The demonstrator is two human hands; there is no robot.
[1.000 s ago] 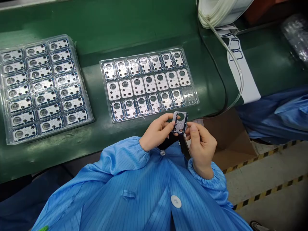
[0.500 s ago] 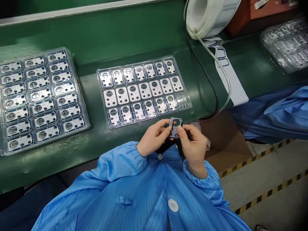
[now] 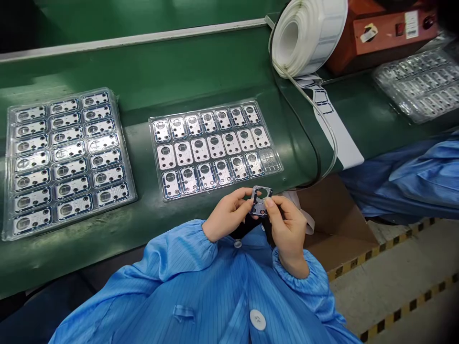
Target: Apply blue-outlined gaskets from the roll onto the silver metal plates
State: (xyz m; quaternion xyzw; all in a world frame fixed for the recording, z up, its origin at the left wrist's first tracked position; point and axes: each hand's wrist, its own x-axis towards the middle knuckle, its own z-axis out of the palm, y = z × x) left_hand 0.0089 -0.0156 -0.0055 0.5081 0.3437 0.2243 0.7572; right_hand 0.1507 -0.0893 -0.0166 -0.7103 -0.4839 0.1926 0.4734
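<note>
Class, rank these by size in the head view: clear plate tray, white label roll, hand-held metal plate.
1. clear plate tray
2. white label roll
3. hand-held metal plate, though it sits nearest the camera

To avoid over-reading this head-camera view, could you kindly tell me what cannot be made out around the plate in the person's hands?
In the head view:
- Metal plate: the left hand and right hand cover parts of it; its fine markings are too small.
- Dark item beneath the hands: mostly hidden by the hands and blue smock; its kind is unclear.
- Far-right plastic tray: glare hides its parts.
- Red box: cut off by the top edge; its label is too small.
</note>
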